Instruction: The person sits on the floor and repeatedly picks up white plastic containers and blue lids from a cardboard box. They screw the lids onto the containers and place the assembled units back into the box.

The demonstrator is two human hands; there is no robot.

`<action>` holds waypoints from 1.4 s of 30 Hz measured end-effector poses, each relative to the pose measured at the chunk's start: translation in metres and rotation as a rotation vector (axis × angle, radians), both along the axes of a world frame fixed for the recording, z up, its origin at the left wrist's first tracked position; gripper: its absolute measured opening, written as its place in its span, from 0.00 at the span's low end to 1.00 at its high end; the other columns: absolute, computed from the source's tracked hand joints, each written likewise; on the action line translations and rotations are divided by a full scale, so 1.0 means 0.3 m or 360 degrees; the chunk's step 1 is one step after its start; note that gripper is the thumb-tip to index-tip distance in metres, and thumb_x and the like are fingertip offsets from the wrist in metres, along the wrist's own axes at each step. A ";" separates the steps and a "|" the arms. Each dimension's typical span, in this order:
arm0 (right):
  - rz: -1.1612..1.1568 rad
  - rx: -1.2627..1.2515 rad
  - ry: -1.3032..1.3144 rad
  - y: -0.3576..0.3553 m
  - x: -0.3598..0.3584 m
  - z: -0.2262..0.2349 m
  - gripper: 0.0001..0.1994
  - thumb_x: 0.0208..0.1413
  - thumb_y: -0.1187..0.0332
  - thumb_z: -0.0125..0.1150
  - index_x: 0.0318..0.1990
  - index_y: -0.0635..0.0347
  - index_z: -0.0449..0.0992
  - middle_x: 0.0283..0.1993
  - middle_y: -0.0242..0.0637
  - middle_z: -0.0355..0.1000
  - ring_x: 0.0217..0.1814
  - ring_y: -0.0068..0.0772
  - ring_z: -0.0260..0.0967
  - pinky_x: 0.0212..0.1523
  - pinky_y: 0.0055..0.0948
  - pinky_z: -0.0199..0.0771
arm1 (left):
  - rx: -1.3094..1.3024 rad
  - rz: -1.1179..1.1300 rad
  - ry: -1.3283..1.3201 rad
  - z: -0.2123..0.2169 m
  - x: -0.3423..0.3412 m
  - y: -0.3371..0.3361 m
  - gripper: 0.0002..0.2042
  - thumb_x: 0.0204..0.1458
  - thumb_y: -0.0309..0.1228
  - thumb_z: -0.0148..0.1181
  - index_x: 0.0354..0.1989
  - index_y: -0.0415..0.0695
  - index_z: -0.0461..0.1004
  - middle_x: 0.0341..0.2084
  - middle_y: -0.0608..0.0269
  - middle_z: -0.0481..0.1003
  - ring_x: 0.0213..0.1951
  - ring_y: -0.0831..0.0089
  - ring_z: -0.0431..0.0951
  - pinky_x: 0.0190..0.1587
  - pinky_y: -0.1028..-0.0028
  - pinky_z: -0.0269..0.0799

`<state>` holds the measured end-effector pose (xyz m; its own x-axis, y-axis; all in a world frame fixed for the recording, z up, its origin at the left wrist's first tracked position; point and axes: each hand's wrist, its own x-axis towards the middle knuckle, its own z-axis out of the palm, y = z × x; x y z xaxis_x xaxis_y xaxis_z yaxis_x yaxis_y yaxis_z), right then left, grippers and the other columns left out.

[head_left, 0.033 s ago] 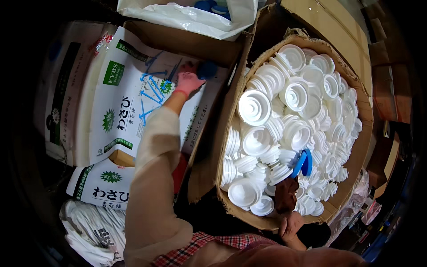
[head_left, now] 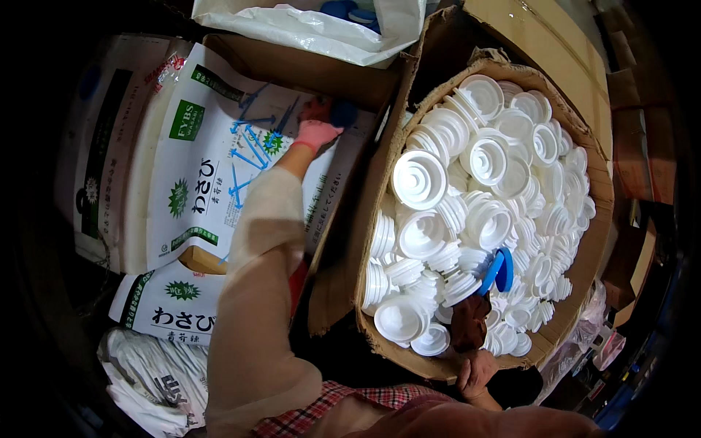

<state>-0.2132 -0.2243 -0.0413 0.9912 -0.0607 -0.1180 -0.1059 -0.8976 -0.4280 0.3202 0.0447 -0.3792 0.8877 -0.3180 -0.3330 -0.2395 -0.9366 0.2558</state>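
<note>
Two blue round plastic lids [head_left: 504,270], seemingly held by the brown-gloved right hand [head_left: 469,321]; around it, white round plastic lids [head_left: 420,179] heaped in a brown cardboard carton [head_left: 599,219], judged largely unworked; one dark-blue disc [head_left: 345,114] touching the pink-gloved left hand [head_left: 318,128], grip unclear; leftward, thin blue strips [head_left: 255,148] on white printed sheeting [head_left: 219,125].

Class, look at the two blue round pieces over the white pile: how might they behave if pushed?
Likely apt to roll or tip: the blue pieces stand nearly on edge, with round rims. They look thin, so each is probably light for its size. Their rims show smooth curves with no visible sag, which suggests stiff rather than floppy.
</note>
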 end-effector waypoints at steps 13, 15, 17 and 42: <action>0.0058 0.0010 -0.0300 -0.006 -0.044 -0.063 0.06 0.51 0.72 0.53 0.29 0.65 0.73 0.27 0.47 0.68 0.24 0.50 0.65 0.24 0.40 0.61 | -0.2197 0.0386 -0.0211 0.708 -0.263 0.036 0.41 0.34 0.25 0.77 0.59 0.40 0.57 0.52 0.52 0.68 0.55 0.65 0.70 0.57 0.63 0.68; 0.0074 0.0013 -0.0296 -0.005 -0.013 -0.038 0.06 0.51 0.72 0.53 0.29 0.66 0.73 0.27 0.47 0.67 0.25 0.51 0.65 0.24 0.42 0.60 | -0.2181 -0.0129 -0.0395 1.045 -0.349 0.010 0.41 0.35 0.25 0.77 0.59 0.41 0.58 0.52 0.55 0.67 0.55 0.67 0.69 0.56 0.65 0.68; 0.0074 -0.0033 -0.0286 0.009 0.012 -0.013 0.06 0.52 0.73 0.52 0.29 0.67 0.72 0.26 0.49 0.67 0.25 0.53 0.65 0.25 0.43 0.61 | -0.1918 -0.0727 -0.0561 1.251 -0.390 -0.065 0.46 0.34 0.33 0.78 0.63 0.41 0.55 0.54 0.50 0.65 0.57 0.58 0.69 0.59 0.65 0.66; -0.0544 0.0495 -0.0314 0.039 -0.015 0.042 0.11 0.51 0.74 0.62 0.42 0.62 0.72 0.43 0.43 0.67 0.34 0.39 0.71 0.35 0.28 0.72 | -0.1315 0.1030 0.0807 0.315 -0.597 0.696 0.20 0.42 0.24 0.58 0.47 0.34 0.70 0.36 0.52 0.73 0.39 0.57 0.77 0.40 0.62 0.79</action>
<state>-0.2178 -0.2126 -0.0288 0.9260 -0.3774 0.0059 -0.2614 -0.6526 -0.7112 0.1410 0.2535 -0.2846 0.7879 -0.1402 -0.5996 0.5270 -0.3502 0.7744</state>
